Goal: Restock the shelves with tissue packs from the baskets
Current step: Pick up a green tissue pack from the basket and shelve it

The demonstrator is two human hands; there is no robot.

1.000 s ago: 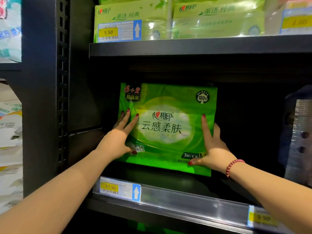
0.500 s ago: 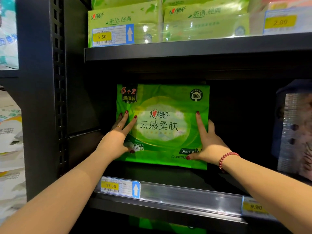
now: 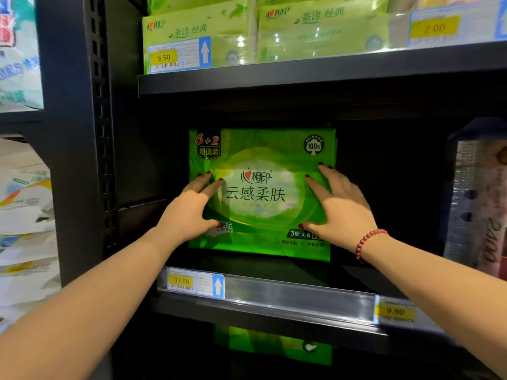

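A bright green tissue pack [image 3: 260,149] stands upright deep in the middle shelf [image 3: 288,294], its printed face toward me. My left hand [image 3: 189,212] lies flat on the pack's lower left, fingers spread. My right hand [image 3: 340,207] lies flat on its right side, fingers spread, with a red bead bracelet at the wrist. Both palms press against the front of the pack. No basket shows in this view.
Pale green tissue packs [image 3: 323,28] line the upper shelf [image 3: 315,75]. A clear-wrapped pack [image 3: 480,204] stands at the right of the middle shelf. A black slotted upright [image 3: 98,127] borders the left. Another green pack [image 3: 274,346] sits on the shelf below.
The green pack has slid farther back into the shelf under both palms. My right hand has shifted up and spread wider on the pack's right side.
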